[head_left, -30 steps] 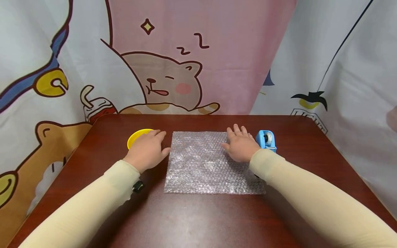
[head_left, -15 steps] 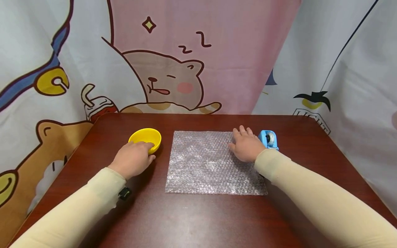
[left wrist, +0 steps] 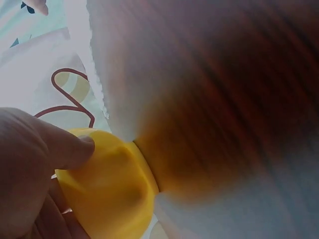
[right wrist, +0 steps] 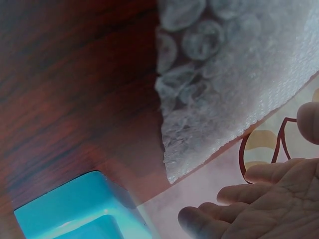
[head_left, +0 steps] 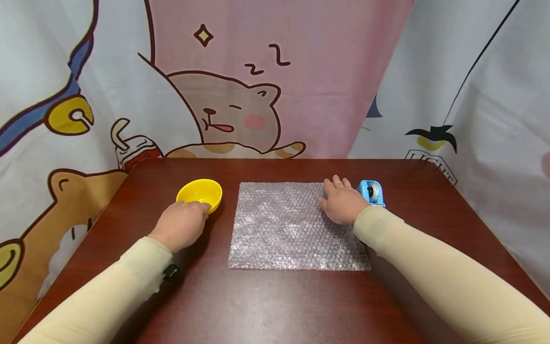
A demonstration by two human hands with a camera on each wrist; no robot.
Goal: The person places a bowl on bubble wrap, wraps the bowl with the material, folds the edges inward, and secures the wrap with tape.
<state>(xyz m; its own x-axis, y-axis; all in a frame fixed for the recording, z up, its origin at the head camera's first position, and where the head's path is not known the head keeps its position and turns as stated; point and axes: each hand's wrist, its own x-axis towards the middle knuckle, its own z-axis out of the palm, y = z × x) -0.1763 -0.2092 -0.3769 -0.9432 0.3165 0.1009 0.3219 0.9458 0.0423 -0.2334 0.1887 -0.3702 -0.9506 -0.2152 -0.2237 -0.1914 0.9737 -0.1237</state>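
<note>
At the left of the table, a yellow bowl (head_left: 202, 190) stands upright, and my left hand (head_left: 180, 224) pinches its near rim. In the left wrist view the thumb lies on the outside of the bowl (left wrist: 112, 184), with the other fingers over the rim on its far side. A flat sheet of bubble wrap (head_left: 283, 229) is spread across the middle of the table. Over its right side is my right hand (head_left: 343, 203), fingers straight and spread, holding nothing. The right wrist view shows that palm facing down above the sheet's corner.
A light blue tape dispenser (head_left: 371, 192) with a clear roll stands just right of my right hand. The dark red-brown table (head_left: 266, 306) ends at a back edge before a cartoon-printed curtain (head_left: 318, 95).
My left hand has moved left and nearer from above the bowl's right side, and now grips its near rim. The right hand has shifted slightly right and stays over the bubble wrap.
</note>
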